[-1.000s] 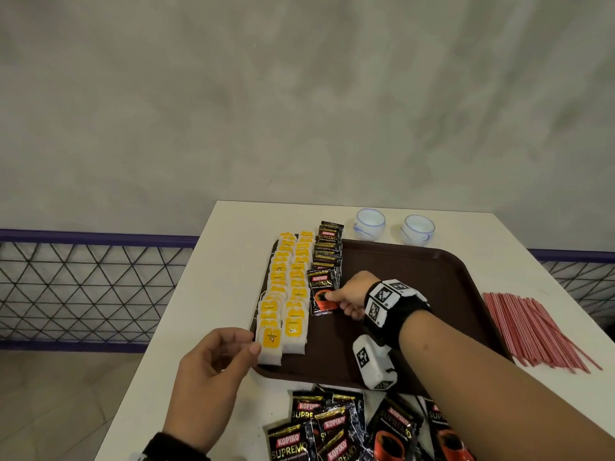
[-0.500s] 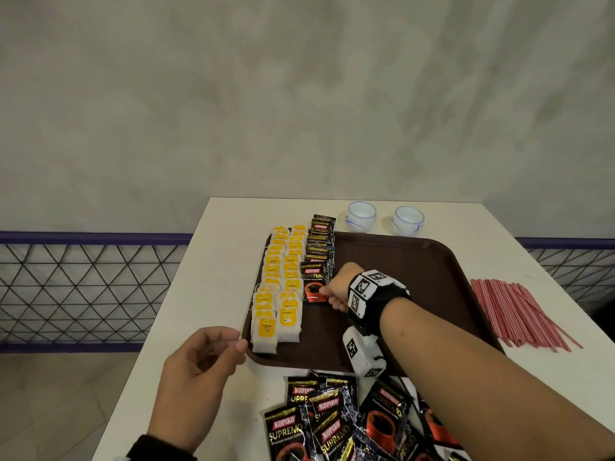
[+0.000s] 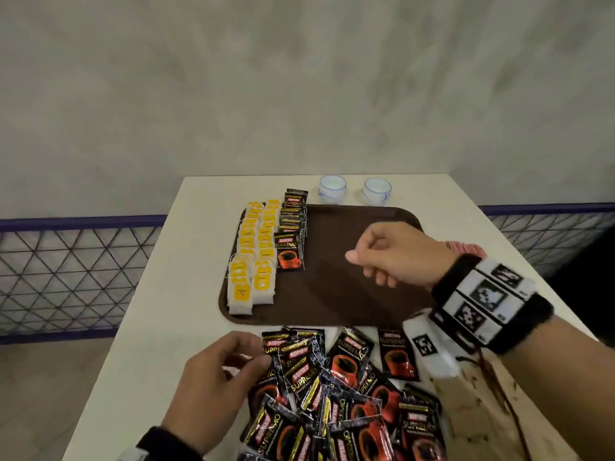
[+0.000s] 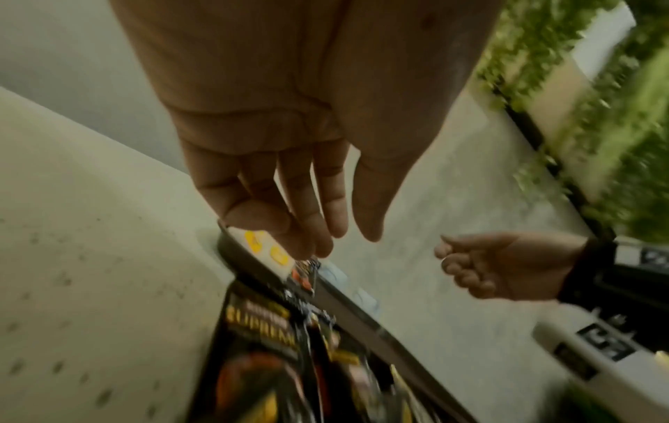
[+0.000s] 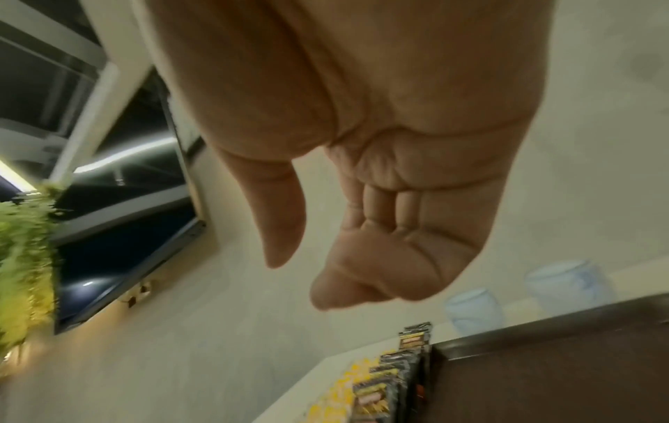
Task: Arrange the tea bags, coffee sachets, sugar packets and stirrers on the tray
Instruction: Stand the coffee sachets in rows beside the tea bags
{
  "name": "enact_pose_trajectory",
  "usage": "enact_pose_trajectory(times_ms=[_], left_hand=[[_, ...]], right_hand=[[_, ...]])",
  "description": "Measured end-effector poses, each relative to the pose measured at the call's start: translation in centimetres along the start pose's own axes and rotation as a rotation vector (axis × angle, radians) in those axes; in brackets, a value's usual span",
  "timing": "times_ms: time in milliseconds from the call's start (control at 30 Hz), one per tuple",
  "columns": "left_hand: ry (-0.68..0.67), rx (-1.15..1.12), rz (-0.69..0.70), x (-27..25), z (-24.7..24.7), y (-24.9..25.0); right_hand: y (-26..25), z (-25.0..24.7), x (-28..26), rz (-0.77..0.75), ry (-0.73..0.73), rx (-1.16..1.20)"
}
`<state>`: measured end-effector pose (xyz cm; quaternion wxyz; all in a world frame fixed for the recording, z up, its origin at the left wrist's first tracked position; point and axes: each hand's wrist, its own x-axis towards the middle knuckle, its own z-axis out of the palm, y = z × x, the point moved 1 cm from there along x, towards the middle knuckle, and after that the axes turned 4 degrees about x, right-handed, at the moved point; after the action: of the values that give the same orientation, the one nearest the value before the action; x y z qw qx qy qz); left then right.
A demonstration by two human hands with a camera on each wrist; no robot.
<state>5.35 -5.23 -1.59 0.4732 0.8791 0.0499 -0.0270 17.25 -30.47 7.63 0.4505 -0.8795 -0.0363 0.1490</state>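
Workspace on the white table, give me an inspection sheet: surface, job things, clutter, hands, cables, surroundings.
Surface: white table with a brown tray on it.
Job's things: tea bags in two rows at the tray's left edge; row of coffee sachets beside them; loose coffee sachets heaped on the table in front of the tray; red stirrers right of the tray, mostly hidden; sugar packets: nothing seen.
Clutter: two white cups behind the tray.
Grippers: left hand at the heap's edge, holding nothing; right hand over the tray, fingers curled, empty.
Cables: nothing seen.
Surroundings: grey wall, mesh railing.
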Motion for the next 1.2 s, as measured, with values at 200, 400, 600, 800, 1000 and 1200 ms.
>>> enact_pose_trajectory(times_ms=[200, 400, 600, 800, 1000, 1200], left_hand=[[-0.244, 0.315, 0.149, -1.7, 5.3, 3.4], [-0.364, 0.617, 0.155, -3.8, 7.6, 4.5], [-0.250, 0.812, 0.249, -6.4, 9.3, 4.0], [-0.277, 0.864, 0.268, -6.6, 11.7, 4.8], [-0.266, 0.862, 0.184, -6.3, 11.4, 4.9], [-0.153, 0.827, 0.180, -7.2, 10.9, 4.9]], right_hand=[[8.3, 0.2, -14.2, 0.139, 0.011, -0.142], [13.5, 2.7, -21.3, 0.399, 0.054, -0.127], [13.6, 3.9, -23.1, 0.339, 0.099, -0.061], [12.2, 5.3, -21.2, 0.231, 0.132, -0.136], [12.0, 5.3, -17.5, 0.182, 0.014, -0.276], [12.2, 6.0, -16.1, 0.184, -0.051, -0.329]])
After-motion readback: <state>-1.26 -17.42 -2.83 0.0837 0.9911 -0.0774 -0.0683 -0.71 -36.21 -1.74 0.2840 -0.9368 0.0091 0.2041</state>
